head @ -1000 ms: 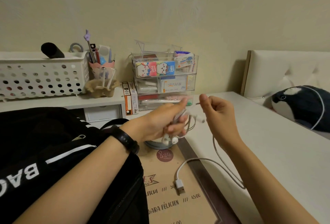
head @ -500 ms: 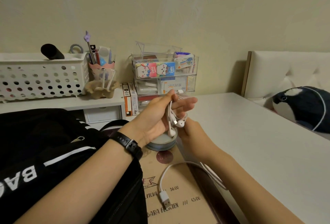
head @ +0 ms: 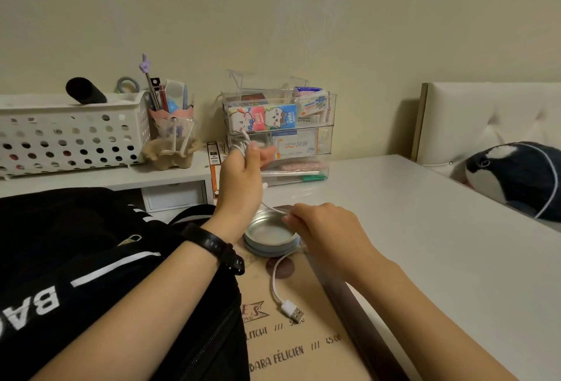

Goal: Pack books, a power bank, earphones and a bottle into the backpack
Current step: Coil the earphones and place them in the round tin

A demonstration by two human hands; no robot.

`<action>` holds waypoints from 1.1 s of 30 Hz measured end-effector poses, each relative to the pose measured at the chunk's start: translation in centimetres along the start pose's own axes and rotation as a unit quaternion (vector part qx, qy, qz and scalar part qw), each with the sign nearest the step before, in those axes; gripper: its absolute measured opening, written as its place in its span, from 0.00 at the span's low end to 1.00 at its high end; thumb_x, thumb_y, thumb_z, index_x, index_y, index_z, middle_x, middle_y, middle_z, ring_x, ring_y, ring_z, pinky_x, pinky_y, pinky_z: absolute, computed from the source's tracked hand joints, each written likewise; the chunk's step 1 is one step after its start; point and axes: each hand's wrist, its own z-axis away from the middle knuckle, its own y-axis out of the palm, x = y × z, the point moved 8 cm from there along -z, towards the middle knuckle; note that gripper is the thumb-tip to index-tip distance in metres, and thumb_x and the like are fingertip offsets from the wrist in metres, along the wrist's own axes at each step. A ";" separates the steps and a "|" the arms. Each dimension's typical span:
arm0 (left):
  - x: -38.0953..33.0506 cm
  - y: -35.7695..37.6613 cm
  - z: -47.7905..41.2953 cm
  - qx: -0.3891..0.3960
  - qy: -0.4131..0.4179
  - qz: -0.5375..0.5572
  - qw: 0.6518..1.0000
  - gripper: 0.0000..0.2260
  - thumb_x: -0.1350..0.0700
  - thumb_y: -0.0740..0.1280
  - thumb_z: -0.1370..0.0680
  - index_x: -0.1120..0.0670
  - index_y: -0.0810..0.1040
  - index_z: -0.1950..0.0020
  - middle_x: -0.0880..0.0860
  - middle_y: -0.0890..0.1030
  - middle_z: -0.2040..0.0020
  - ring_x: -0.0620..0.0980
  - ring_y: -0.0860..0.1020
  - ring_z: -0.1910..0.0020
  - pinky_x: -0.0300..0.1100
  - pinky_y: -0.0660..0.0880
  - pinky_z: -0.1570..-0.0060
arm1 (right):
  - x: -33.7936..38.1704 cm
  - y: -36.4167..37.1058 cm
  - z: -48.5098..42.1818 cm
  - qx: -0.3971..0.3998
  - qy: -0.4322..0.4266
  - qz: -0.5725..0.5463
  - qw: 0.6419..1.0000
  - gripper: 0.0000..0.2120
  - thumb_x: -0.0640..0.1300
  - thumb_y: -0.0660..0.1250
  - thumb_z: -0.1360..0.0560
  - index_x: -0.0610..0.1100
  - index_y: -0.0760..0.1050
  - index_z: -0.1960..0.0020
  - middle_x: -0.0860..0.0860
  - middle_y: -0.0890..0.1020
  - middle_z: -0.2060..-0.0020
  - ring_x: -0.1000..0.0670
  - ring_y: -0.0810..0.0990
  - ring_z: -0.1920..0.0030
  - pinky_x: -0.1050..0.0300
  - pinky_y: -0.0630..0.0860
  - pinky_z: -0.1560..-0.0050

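Observation:
My left hand (head: 241, 172) is raised above the desk with the white earphones (head: 243, 143) looped around its fingers. A strand of their cable (head: 274, 209) runs down to my right hand (head: 321, 224), which pinches it just over a round metal tin lid (head: 268, 236). The black backpack (head: 76, 259) with white lettering lies at the left under my left forearm. A white USB cable (head: 280, 286) trails from under my right hand, its plug resting on a brown printed board (head: 303, 350).
A white perforated basket (head: 69, 134), a pen holder (head: 170, 116) and stacked clear organiser boxes (head: 279, 137) line the back of the white desk (head: 425, 244). A dark plush whale (head: 516, 180) lies on the bed at right.
My left hand has turned and risen with the earphone coil. My right hand has dropped toward the tin lid, drawing the cable taut. The USB plug has shifted slightly on the board.

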 end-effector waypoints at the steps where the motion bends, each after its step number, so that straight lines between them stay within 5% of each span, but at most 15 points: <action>1: -0.5 -0.1 0.1 -0.001 0.038 -0.071 0.997 0.16 0.51 0.52 0.17 0.54 0.78 0.53 0.45 0.83 0.53 0.35 0.79 0.51 0.30 0.73 0.51 | 0.0 -0.4 0.0 -0.022 -0.004 0.002 1.000 0.17 0.56 0.51 0.19 0.47 0.68 0.60 0.47 0.79 0.64 0.41 0.76 0.60 0.52 0.62 0.67; 5: -1.1 1.7 0.5 0.092 0.092 -0.227 0.965 0.16 0.52 0.54 0.17 0.55 0.75 0.59 0.50 0.82 0.63 0.38 0.80 0.64 0.31 0.72 0.60 | -0.4 -3.0 0.2 -0.162 -0.028 0.004 0.986 0.17 0.57 0.58 0.24 0.48 0.76 0.63 0.53 0.78 0.72 0.48 0.75 0.71 0.56 0.67 0.73; 9: 0.7 4.6 2.6 0.288 -0.015 -0.151 0.946 0.25 0.47 0.52 0.17 0.66 0.78 0.52 0.51 0.76 0.75 0.47 0.74 0.78 0.36 0.72 0.72 | -2.0 -5.5 0.7 -0.267 -0.002 -0.193 0.944 0.09 0.50 0.72 0.28 0.45 0.81 0.62 0.56 0.76 0.72 0.53 0.68 0.72 0.59 0.67 0.71; 12: 0.3 5.9 4.4 0.374 -0.071 -0.056 0.923 0.32 0.38 0.43 0.22 0.59 0.76 0.60 0.48 0.66 0.83 0.49 0.66 0.79 0.37 0.72 0.71 | -4.6 -5.3 0.6 -0.265 0.102 -0.457 0.843 0.10 0.48 0.72 0.28 0.42 0.79 0.64 0.55 0.77 0.75 0.56 0.70 0.74 0.64 0.67 0.71; 15: -1.2 6.5 5.7 0.411 -0.142 0.085 0.897 0.27 0.34 0.48 0.27 0.55 0.70 0.70 0.47 0.60 0.82 0.45 0.60 0.83 0.39 0.71 0.71 | -6.7 -2.2 0.0 -0.164 0.196 -0.636 0.728 0.17 0.54 0.65 0.27 0.40 0.72 0.65 0.55 0.65 0.80 0.56 0.60 0.79 0.65 0.59 0.78; 17: -1.9 6.3 5.6 0.395 -0.188 0.207 0.875 0.23 0.39 0.55 0.25 0.53 0.70 0.72 0.46 0.60 0.82 0.43 0.58 0.84 0.37 0.68 0.75 | -6.8 -1.2 -0.2 -0.127 0.192 -0.615 0.754 0.21 0.55 0.59 0.23 0.39 0.71 0.64 0.54 0.64 0.79 0.56 0.59 0.79 0.64 0.58 0.78; 20: -2.1 4.9 3.7 0.298 -0.204 0.344 0.867 0.22 0.45 0.56 0.20 0.52 0.68 0.72 0.47 0.60 0.82 0.42 0.58 0.84 0.35 0.69 0.76 | -5.6 -1.6 0.0 -0.126 0.116 -0.367 0.914 0.25 0.56 0.48 0.19 0.43 0.73 0.65 0.56 0.68 0.77 0.57 0.66 0.74 0.61 0.63 0.71; 22: -1.8 2.7 1.6 0.191 -0.200 0.418 0.865 0.23 0.46 0.55 0.19 0.51 0.69 0.72 0.47 0.60 0.82 0.42 0.58 0.84 0.35 0.69 0.75 | -5.0 -1.0 0.0 -0.078 0.082 -0.154 0.982 0.25 0.59 0.44 0.19 0.47 0.73 0.60 0.57 0.73 0.71 0.52 0.72 0.66 0.55 0.66 0.65; 25: -1.5 -0.6 -0.7 0.053 -0.191 0.489 0.850 0.22 0.46 0.57 0.19 0.50 0.68 0.72 0.47 0.60 0.82 0.42 0.58 0.83 0.35 0.68 0.75 | -7.5 -2.0 0.3 -0.109 0.141 -0.004 0.984 0.23 0.57 0.45 0.19 0.47 0.75 0.52 0.48 0.81 0.61 0.40 0.77 0.59 0.51 0.68 0.63; 29: -1.6 -0.8 -0.7 0.029 -0.180 0.482 0.857 0.20 0.48 0.58 0.19 0.50 0.66 0.70 0.46 0.60 0.81 0.42 0.58 0.83 0.35 0.69 0.72 | -9.5 -3.2 0.7 -0.167 0.177 0.055 0.968 0.13 0.47 0.53 0.18 0.44 0.75 0.49 0.45 0.81 0.56 0.41 0.77 0.59 0.51 0.71 0.65; 33: -1.8 0.1 -0.2 0.041 -0.188 0.450 0.872 0.19 0.51 0.56 0.18 0.51 0.64 0.70 0.47 0.59 0.82 0.43 0.57 0.83 0.35 0.69 0.72 | -9.9 1.4 0.5 -0.010 0.166 0.015 0.986 0.12 0.43 0.54 0.18 0.46 0.74 0.42 0.45 0.81 0.48 0.42 0.78 0.51 0.50 0.75 0.55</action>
